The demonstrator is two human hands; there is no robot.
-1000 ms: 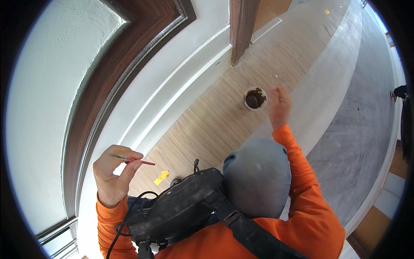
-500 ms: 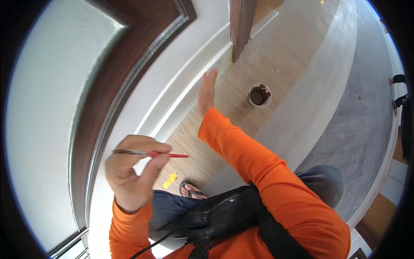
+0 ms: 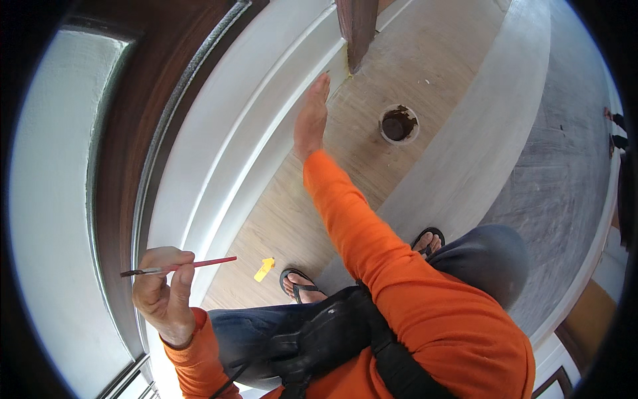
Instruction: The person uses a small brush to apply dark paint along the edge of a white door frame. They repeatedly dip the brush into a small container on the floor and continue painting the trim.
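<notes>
A thin paintbrush (image 3: pixel 179 267) with a red handle and dark, brown-stained bristles is pinched in the fingers of my left hand (image 3: pixel 165 292). Its bristle end points left, toward the dark brown door frame (image 3: pixel 123 166). My right hand (image 3: pixel 311 120) is stretched forward with its fingers straight and together, holding nothing. It lies along the white stepped baseboard (image 3: pixel 256 143); whether the palm touches it cannot be made out. To the right of that hand, a small round tub (image 3: pixel 413 136) with brown paint inside stands on the wood-look floor (image 3: pixel 355 143).
A scrap of yellow tape (image 3: pixel 264 269) lies by my sandalled foot (image 3: pixel 296 284). Ahead, a dark brown post (image 3: pixel 357 33) meets the baseboard. A pale curved band (image 3: pixel 458 159) and a grey floor (image 3: pixel 558 146) extend to the right. Another person's feet show at the far right edge.
My left hand with the paintbrush has moved left and slightly down, closer to the door frame. My right hand has shifted a little forward and left along the baseboard. The view has shifted as well.
</notes>
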